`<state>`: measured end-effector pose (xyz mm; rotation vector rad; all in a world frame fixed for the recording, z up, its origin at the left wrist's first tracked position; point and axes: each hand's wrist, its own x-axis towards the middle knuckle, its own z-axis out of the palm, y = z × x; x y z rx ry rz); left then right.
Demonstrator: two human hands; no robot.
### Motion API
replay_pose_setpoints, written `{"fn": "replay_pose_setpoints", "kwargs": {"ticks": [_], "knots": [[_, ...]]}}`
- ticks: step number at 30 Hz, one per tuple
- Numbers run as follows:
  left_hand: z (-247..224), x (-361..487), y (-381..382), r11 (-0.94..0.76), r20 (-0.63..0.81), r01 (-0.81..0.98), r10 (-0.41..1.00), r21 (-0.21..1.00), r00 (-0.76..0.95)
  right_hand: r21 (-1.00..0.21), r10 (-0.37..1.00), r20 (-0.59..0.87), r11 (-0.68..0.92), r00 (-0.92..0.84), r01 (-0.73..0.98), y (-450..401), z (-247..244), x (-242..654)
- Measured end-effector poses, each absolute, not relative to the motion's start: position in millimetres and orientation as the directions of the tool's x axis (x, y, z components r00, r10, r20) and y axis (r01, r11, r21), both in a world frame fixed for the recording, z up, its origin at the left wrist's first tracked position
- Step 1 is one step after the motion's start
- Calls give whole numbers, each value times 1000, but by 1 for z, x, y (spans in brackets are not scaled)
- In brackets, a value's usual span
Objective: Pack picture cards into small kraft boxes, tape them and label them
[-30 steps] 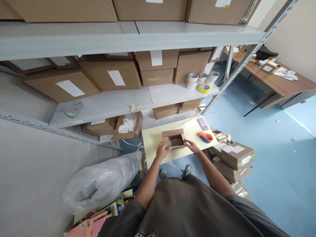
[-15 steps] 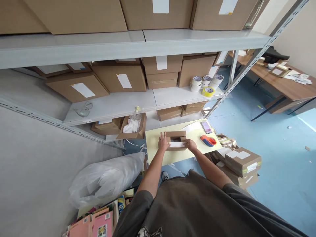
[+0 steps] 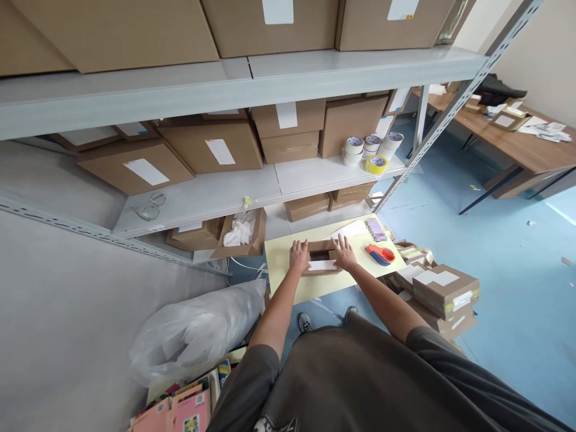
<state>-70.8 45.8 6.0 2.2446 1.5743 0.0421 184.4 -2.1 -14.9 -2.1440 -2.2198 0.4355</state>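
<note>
A small cardboard box point(image 3: 320, 245) with a white label on its near side lies on the pale yellow board point(image 3: 288, 288). Its middle is open and dark inside. My left hand point(image 3: 299, 257) rests on the box's left end, fingers extended. At the right end my right hand point(image 3: 344, 253) lies with its fingers spread over the flap. Right of it, a red and blue tape dispenser point(image 3: 380, 254) sits on the board. Behind the box are a white sheet point(image 3: 351, 230) and a purple item point(image 3: 376, 230), blurred out.
Shelving point(image 3: 216, 195) with cardboard boxes and tape rolls point(image 3: 353, 146) stands ahead. Stacked parcels point(image 3: 445, 288) are at the right, a plastic bag point(image 3: 198, 324) at the left, with books point(image 3: 193, 411) below it. A wooden table point(image 3: 517, 144) stands far right.
My right hand has moved from the box's right side up onto its top, fingers now spread. My left hand has shifted slightly on the left end. The camera view has tilted a little.
</note>
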Motion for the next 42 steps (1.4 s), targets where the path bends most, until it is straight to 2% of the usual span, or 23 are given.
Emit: {"fn": "replay_pose_setpoints", "kwargs": {"ticks": [4,8,12,17,21,25,31,35,37,42], "knots": [[1,-75,22,-300,-137,884,920,357,367,-256,968,-199,98,-151,962,-6,-16,185],[-17,-85,-8,-229,-240,877,905,422,351,-344,936,-299,75,-185,936,-32,-32,185],[-27,-81,-15,-166,-306,871,892,462,332,-344,928,-351,-4,-124,939,-44,-42,177],[-21,-62,-5,-156,-338,911,894,383,295,-356,917,-378,-15,-130,934,-28,-26,178],[-20,-38,-12,-209,-303,917,899,340,318,-364,965,-259,-59,-41,930,-24,-9,213],[-21,-15,-22,-196,-329,937,899,289,289,-372,979,-189,-148,82,916,-36,-4,276],[-12,-1,-20,-134,-404,966,889,221,216,-387,954,-227,-272,195,881,-55,-21,375],[-6,3,-20,-96,-457,979,873,178,169,-407,949,-245,-288,200,867,-57,-42,413],[-6,5,-19,-79,-483,985,864,151,143,-429,941,-281,-297,186,853,-52,-53,425],[-9,9,-15,-61,-565,993,819,97,105,-441,831,-547,-387,99,810,-43,-84,436]]}}
